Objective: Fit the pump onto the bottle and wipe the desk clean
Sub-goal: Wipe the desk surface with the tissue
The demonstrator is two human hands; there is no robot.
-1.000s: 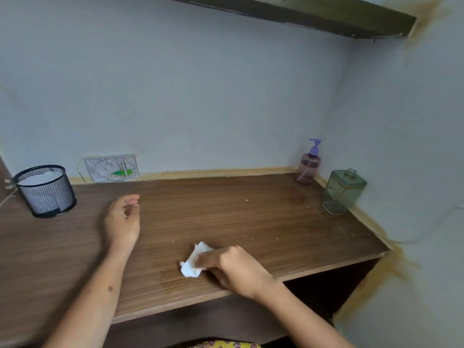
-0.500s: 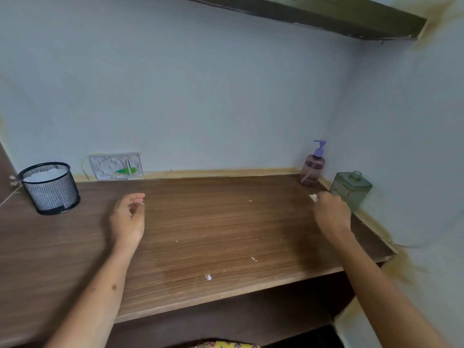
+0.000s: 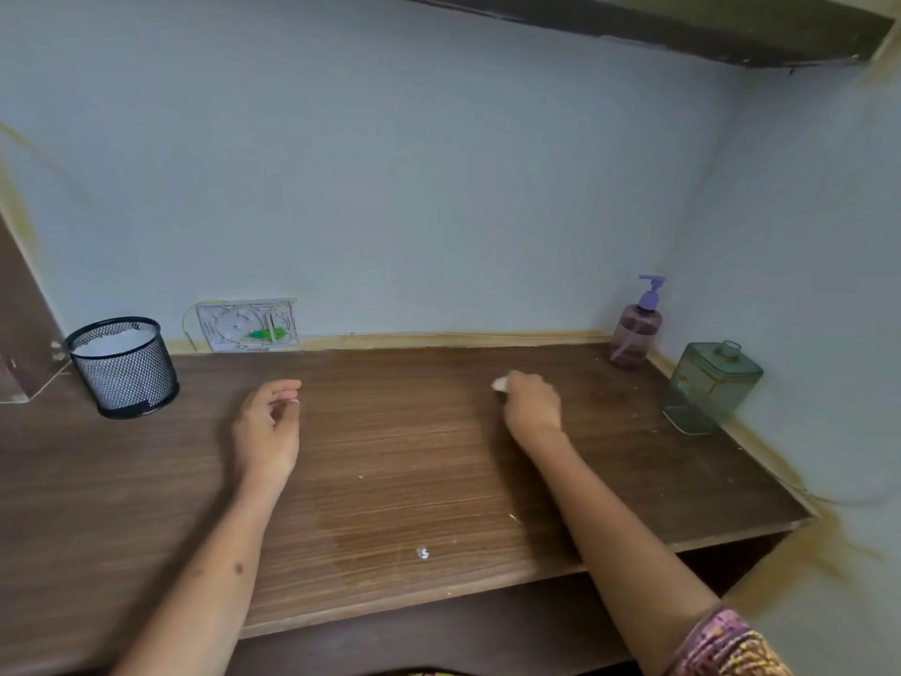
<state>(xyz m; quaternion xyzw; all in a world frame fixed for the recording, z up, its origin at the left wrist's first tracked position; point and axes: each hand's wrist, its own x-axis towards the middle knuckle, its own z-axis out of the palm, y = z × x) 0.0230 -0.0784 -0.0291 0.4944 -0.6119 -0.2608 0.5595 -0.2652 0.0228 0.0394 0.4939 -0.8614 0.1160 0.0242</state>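
Note:
A pinkish bottle [image 3: 635, 340] with a purple pump [image 3: 651, 291] on top stands upright in the desk's back right corner. My right hand [image 3: 531, 404] grips a crumpled white tissue [image 3: 499, 384] against the brown wooden desk [image 3: 419, 461], right of the middle; only a bit of tissue shows past the fingers. My left hand [image 3: 268, 426] rests on the desk left of centre, fingers loosely curled and holding nothing. A damp patch and small white crumbs [image 3: 423, 553] lie near the front edge.
A black mesh cup [image 3: 124, 365] stands at the back left. A green glass jar [image 3: 707, 387] stands against the right wall, in front of the bottle. A white socket plate [image 3: 246, 324] sits on the back wall. A dark shelf [image 3: 682, 26] hangs overhead.
My right hand swept the tissue from the front middle to the far right by the jar, then back left toward the middle. The left hand stayed put.

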